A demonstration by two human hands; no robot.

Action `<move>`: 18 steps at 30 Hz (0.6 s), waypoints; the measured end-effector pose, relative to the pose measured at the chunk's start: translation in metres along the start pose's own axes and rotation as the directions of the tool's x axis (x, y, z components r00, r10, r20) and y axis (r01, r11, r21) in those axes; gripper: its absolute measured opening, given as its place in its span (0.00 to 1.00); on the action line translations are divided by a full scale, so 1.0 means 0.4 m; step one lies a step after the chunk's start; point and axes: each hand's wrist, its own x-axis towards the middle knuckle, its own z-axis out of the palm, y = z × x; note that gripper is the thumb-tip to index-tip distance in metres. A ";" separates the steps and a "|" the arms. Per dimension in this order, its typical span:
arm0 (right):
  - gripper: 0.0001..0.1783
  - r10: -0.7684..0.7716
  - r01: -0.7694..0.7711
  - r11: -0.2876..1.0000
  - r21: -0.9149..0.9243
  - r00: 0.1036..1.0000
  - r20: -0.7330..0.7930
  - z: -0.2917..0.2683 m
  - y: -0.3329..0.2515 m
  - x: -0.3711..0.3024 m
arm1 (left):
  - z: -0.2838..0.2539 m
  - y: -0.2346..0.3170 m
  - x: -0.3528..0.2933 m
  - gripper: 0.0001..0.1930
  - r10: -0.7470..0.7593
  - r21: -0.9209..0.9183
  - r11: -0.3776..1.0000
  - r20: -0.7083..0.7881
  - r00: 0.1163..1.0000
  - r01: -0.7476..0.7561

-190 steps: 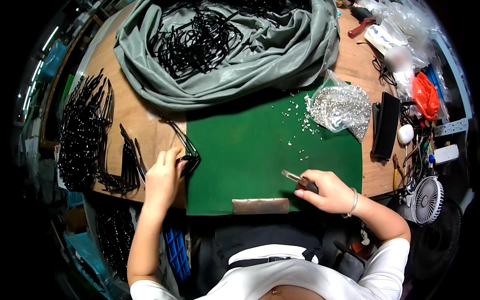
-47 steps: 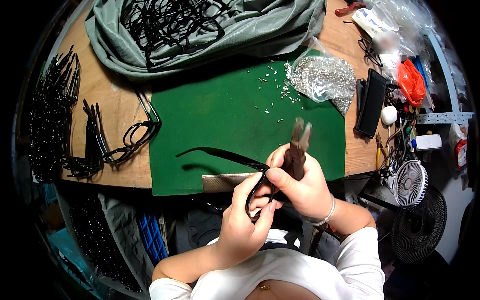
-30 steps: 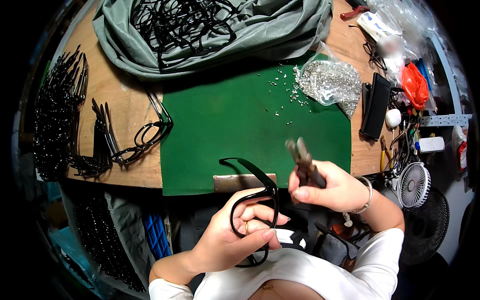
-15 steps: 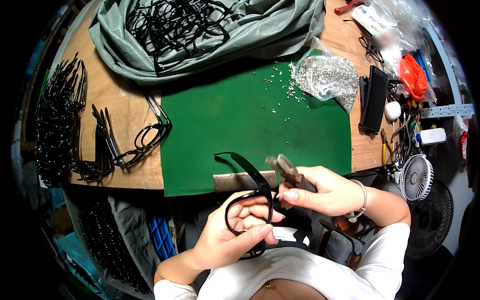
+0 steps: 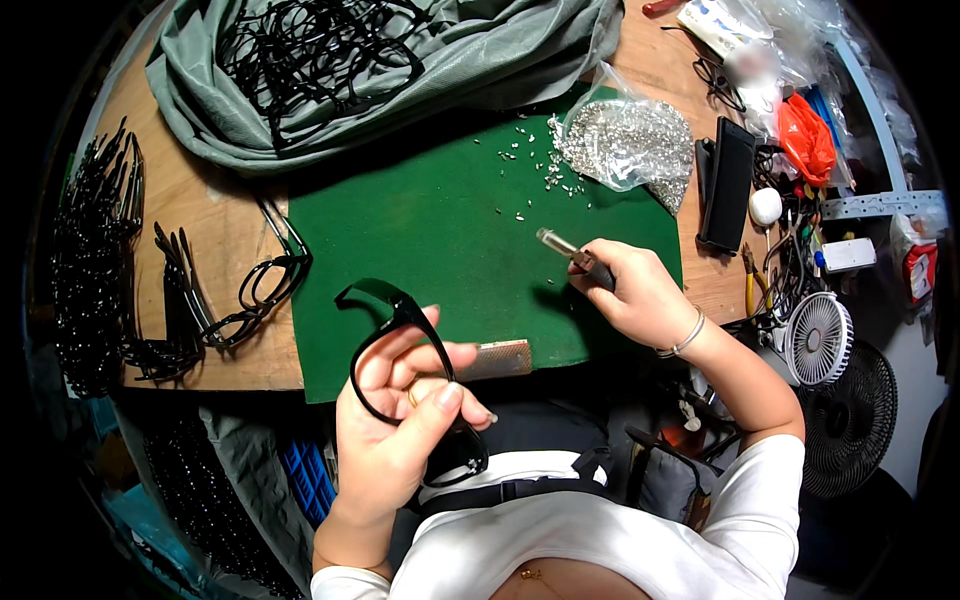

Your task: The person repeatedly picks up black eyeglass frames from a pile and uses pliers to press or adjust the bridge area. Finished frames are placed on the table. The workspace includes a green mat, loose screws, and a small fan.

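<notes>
My left hand (image 5: 392,425) is closed on a black eyeglass frame (image 5: 402,308) near the table's front edge. Its fingers pass through one rim, and one temple points away to the left. In my right hand (image 5: 635,290) is a pair of pliers (image 5: 560,246) with metal jaws and dark handles. They hang over the green mat (image 5: 400,220), the jaws toward the upper left. Small silvery metal pieces (image 5: 560,183) lie scattered beyond them, spilling from a clear plastic bag (image 5: 640,140) full of the same. Whether the jaws hold a piece is too small to tell.
A grey-green cloth (image 5: 190,110) bundles many black frames (image 5: 320,60) at the back. More frames (image 5: 255,300) and a dense row of them (image 5: 95,270) stand at left. A black phone (image 5: 727,185), yellow-handled pliers (image 5: 752,280) and a white fan (image 5: 820,338) are at right.
My right hand has moved forward with the pliers, toward the scattered metal pieces. My left hand has shifted left and slightly forward with the eyeglass frame, apart from the right. The view has shifted a little.
</notes>
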 end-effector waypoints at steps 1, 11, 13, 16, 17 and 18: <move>0.08 0.004 -0.004 1.000 -0.022 1.000 -0.011 0.010 0.007 0.000 | 0.000 -0.006 -0.005 0.24 -0.020 0.012 1.000 0.046 0.999 0.019; 0.09 -0.165 0.141 0.937 -0.321 0.985 -0.049 0.068 0.011 0.017 | 0.012 -0.083 -0.051 0.24 -0.179 0.251 0.955 0.056 0.982 0.160; 0.09 -0.157 0.142 0.965 -0.219 0.986 -0.056 0.061 -0.015 0.018 | 0.021 -0.101 -0.047 0.24 -0.135 0.264 0.957 0.036 0.990 0.121; 0.09 -0.081 0.091 0.981 0.173 0.995 -0.063 0.027 -0.110 -0.010 | 0.034 -0.123 -0.032 0.27 -0.006 0.284 0.959 0.059 0.998 -0.011; 0.09 0.000 0.013 0.905 0.424 1.000 -0.031 0.047 -0.128 -0.023 | 0.042 -0.134 -0.032 0.27 0.030 0.277 0.960 0.038 0.999 -0.039; 0.08 0.082 -0.065 0.769 0.635 0.997 0.003 0.058 -0.153 -0.037 | 0.054 -0.139 -0.028 0.27 0.065 0.267 0.961 0.043 0.997 -0.074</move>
